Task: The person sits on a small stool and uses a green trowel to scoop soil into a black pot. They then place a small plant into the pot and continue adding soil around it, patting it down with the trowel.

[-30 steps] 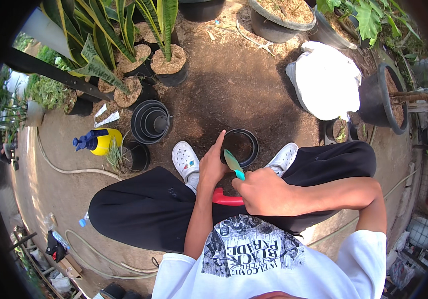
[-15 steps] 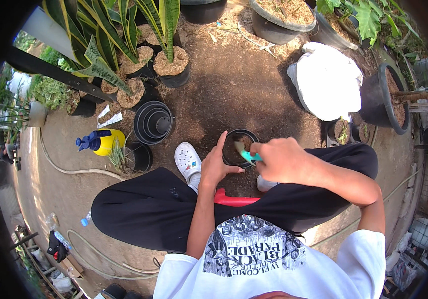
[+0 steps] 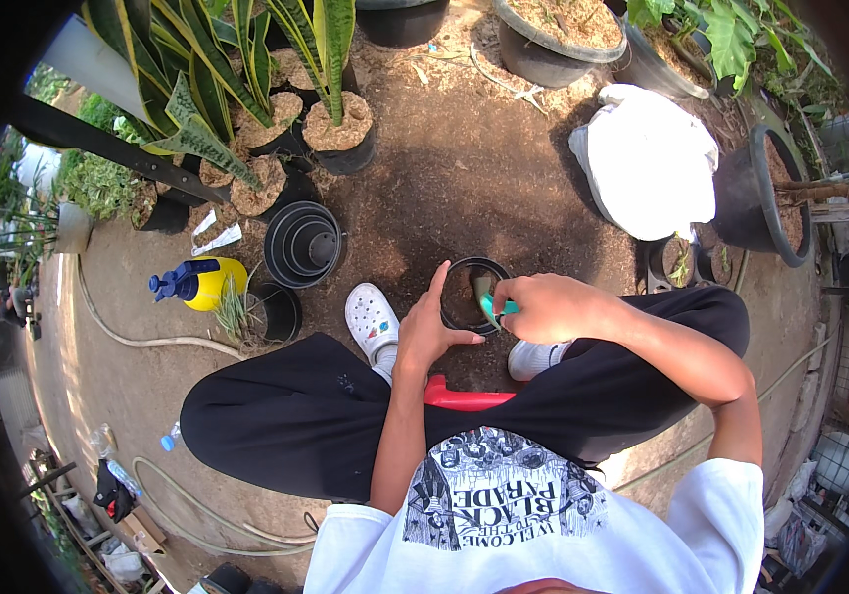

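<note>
A small round black pot [image 3: 477, 263] stands on the ground between my feet, with brown material inside. My left hand [image 3: 427, 325] is spread along the pot's left side, thumb and fingers apart, seeming to touch its rim. My right hand [image 3: 561, 309] is closed around the green handle of a small trowel [image 3: 482, 299], whose blade points down into the pot. The handle is partly hidden by my fingers, and the blade's tip is not clear.
At left are a yellow spray bottle [image 3: 219, 283], stacked black pots [image 3: 291, 213] and potted snake plants [image 3: 342, 124]. A white sack [image 3: 647, 163] lies at right, near a large tilted pot [image 3: 761, 198]. Under me is a red seat [image 3: 459, 396]; a hose [image 3: 138, 342] crosses the floor.
The trowel has shifted slightly in the pot, and its blade now stands more upright. My right hand moved a little with it; my left hand stays against the pot.
</note>
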Demonstrator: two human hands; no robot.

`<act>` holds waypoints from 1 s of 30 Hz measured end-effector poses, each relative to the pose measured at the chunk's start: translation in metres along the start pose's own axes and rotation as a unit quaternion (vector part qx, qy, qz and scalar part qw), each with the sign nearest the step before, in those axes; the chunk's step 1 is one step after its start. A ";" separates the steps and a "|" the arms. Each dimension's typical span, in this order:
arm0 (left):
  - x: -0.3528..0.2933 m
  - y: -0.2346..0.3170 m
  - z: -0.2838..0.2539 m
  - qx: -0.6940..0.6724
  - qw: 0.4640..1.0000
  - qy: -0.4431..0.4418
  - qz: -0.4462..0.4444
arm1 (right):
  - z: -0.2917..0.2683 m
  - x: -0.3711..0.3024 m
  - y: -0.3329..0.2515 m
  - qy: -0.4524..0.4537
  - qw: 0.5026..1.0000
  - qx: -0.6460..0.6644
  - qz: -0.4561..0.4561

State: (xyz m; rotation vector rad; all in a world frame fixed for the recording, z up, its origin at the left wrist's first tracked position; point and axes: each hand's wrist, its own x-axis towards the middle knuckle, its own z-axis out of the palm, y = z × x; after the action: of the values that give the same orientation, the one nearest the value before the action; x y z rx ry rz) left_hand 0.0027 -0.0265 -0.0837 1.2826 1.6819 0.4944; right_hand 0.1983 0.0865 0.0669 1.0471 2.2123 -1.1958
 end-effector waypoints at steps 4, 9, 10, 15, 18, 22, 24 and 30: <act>0.000 -0.006 0.002 -0.022 1.000 0.006 0.012 | -0.023 0.003 -0.018 -0.085 0.969 0.213 0.090; 0.001 -0.009 0.005 -0.029 0.999 0.014 0.027 | -0.029 0.007 -0.017 -0.100 0.944 0.301 0.089; 0.001 -0.008 0.005 -0.028 0.999 0.014 0.026 | -0.029 0.007 -0.017 -0.104 0.943 0.306 0.085; -0.002 -0.001 0.003 -0.016 1.000 0.014 0.011 | -0.028 0.003 -0.031 -0.083 0.953 0.280 0.076; 0.000 -0.004 0.004 -0.018 1.000 0.011 0.002 | -0.021 0.002 -0.037 -0.079 0.959 0.263 0.062; 0.001 0.000 0.002 -0.019 1.000 0.005 -0.012 | -0.016 0.001 -0.044 -0.086 0.967 0.234 0.052; 0.001 0.000 0.002 -0.020 1.000 0.008 -0.006 | -0.027 -0.004 -0.048 -0.101 0.966 0.232 0.058; 0.003 -0.008 0.004 -0.027 0.999 0.017 0.032 | -0.029 -0.001 -0.028 -0.079 0.975 0.189 0.084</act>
State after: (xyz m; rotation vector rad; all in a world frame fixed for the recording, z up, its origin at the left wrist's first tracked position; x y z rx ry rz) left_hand 0.0024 -0.0279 -0.0927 1.2993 1.6488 0.5999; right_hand 0.1773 0.1003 0.0979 1.2055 1.7773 -1.5987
